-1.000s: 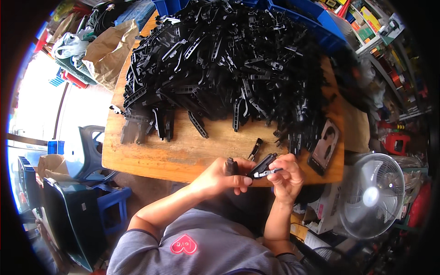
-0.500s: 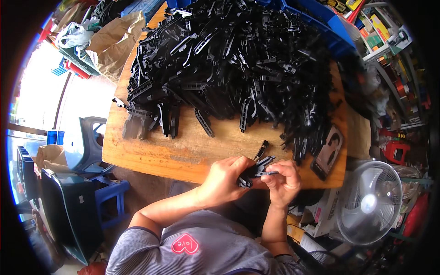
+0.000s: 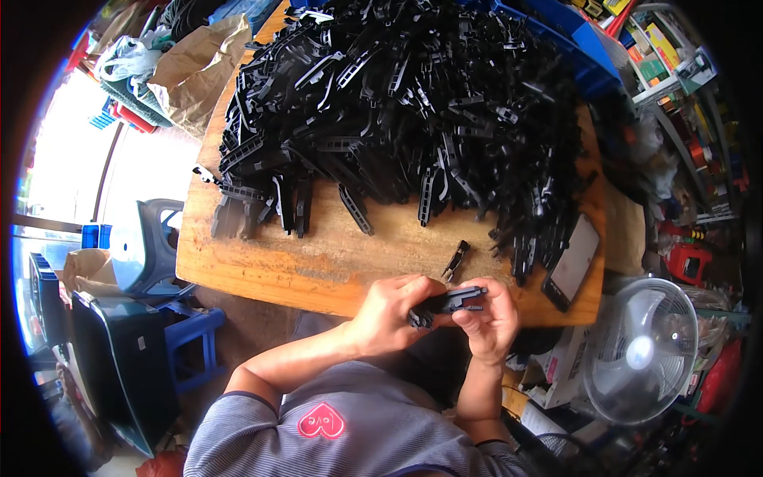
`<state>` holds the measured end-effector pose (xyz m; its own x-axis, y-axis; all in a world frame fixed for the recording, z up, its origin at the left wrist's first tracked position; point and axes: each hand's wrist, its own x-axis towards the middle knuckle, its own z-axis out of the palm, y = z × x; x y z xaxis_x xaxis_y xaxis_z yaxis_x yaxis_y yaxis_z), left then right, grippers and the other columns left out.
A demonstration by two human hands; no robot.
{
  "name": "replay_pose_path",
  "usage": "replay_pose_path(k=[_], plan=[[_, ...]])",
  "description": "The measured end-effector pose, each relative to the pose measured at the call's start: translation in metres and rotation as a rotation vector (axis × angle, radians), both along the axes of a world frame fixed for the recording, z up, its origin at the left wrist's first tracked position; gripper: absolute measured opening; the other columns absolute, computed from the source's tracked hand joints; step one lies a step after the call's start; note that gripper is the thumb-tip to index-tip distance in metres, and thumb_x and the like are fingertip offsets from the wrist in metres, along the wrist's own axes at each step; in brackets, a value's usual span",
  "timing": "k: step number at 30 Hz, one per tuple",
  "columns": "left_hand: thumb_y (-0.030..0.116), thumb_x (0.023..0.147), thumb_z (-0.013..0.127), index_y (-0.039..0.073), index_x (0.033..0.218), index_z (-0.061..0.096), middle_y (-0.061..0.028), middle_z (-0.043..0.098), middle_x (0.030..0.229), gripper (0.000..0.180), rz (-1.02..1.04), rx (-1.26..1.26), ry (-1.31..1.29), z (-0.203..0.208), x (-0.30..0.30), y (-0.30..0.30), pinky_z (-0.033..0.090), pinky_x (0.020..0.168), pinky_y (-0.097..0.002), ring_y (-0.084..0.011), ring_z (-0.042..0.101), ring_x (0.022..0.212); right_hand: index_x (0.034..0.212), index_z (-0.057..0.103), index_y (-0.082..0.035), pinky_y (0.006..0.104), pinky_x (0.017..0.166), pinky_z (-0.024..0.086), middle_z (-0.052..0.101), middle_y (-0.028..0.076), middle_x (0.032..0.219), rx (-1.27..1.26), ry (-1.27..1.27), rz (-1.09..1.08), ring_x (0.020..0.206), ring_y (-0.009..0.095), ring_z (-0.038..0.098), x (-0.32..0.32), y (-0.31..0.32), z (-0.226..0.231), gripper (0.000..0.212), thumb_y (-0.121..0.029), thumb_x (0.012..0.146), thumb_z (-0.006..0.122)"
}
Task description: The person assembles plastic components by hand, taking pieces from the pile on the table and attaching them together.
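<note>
At the front edge of the wooden table, my left hand is closed round several long black plastic parts. Their ends stick out toward my right hand, whose thumb and fingers close on them from the other side. How the parts fit together is hidden by my fingers. Just beyond my hands lies a single dark plastic piece. A large heap of similar black plastic parts covers most of the tabletop.
A phone lies at the table's right edge. Blue bins stand behind the heap. A fan is at the lower right. On the left are a blue stool, a chair and a paper bag.
The held black parts have gone from splayed apart to lying nearly side by side. My right hand has shifted slightly. The phone's screen looks greyer, without its earlier picture.
</note>
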<state>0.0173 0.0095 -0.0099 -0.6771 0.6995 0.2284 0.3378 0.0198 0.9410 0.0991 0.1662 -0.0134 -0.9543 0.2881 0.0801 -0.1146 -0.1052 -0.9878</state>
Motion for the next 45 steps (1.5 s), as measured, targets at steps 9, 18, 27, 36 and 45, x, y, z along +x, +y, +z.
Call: replay_pose_path(k=[9, 18, 27, 36, 45], plan=[[0.013, 0.07, 0.075, 0.001, 0.085, 0.056, -0.0146, 0.061, 0.08, 0.027, -0.031, 0.057, -0.134, -0.002, 0.0, 0.002, 0.048, 0.063, -0.0337, -0.0288, 0.062, 0.074, 0.094, 0.056, 0.002, 0.0217, 0.067, 0.045, 0.059, 0.007, 0.084, -0.002, 0.112, 0.014, 0.074, 0.01, 0.055, -0.005, 0.004, -0.008, 0.033, -0.016, 0.074, 0.076], [0.013, 0.07, 0.075, 0.001, 0.086, 0.056, -0.0137, 0.061, 0.078, 0.028, -0.006, -0.011, -0.194, -0.003, -0.001, -0.006, 0.048, 0.065, -0.0337, -0.0279, 0.062, 0.073, 0.091, 0.055, 0.002, 0.0218, 0.065, 0.043, 0.056, 0.006, 0.081, 0.07, 0.112, 0.035, 0.071, 0.011, 0.053, -0.012, -0.006, -0.001, 0.034, -0.019, 0.074, 0.076], [0.011, 0.067, 0.074, 0.002, 0.086, 0.055, -0.0131, 0.058, 0.079, 0.028, -0.038, 0.029, -0.041, -0.007, 0.001, -0.009, 0.047, 0.061, -0.0338, -0.0279, 0.06, 0.071, 0.093, 0.055, 0.002, 0.0241, 0.062, 0.045, 0.058, 0.009, 0.082, 0.318, 0.199, 0.021, 0.07, 0.013, 0.055, -0.009, -0.007, 0.0, 0.028, -0.015, 0.078, 0.071], [0.02, 0.074, 0.072, 0.003, 0.105, 0.055, -0.0165, 0.063, 0.093, 0.039, -0.08, -0.142, -0.282, 0.015, -0.01, -0.004, 0.049, 0.074, -0.035, -0.0311, 0.062, 0.088, 0.091, 0.059, 0.001, 0.0216, 0.059, 0.043, 0.059, 0.006, 0.078, 0.24, 0.122, -0.1, 0.068, 0.01, 0.054, -0.011, -0.005, -0.008, 0.028, -0.021, 0.079, 0.071], [0.008, 0.057, 0.07, 0.009, 0.081, 0.061, -0.0076, 0.054, 0.075, 0.026, 0.173, -0.318, 0.478, 0.018, -0.046, -0.028, 0.042, 0.068, -0.0377, -0.0286, 0.054, 0.076, 0.102, 0.063, -0.002, 0.0329, 0.076, 0.047, 0.059, 0.006, 0.107, 1.333, 0.145, 0.253, 0.089, 0.023, 0.055, -0.036, 0.031, 0.021, 0.033, 0.0, 0.07, 0.057]])
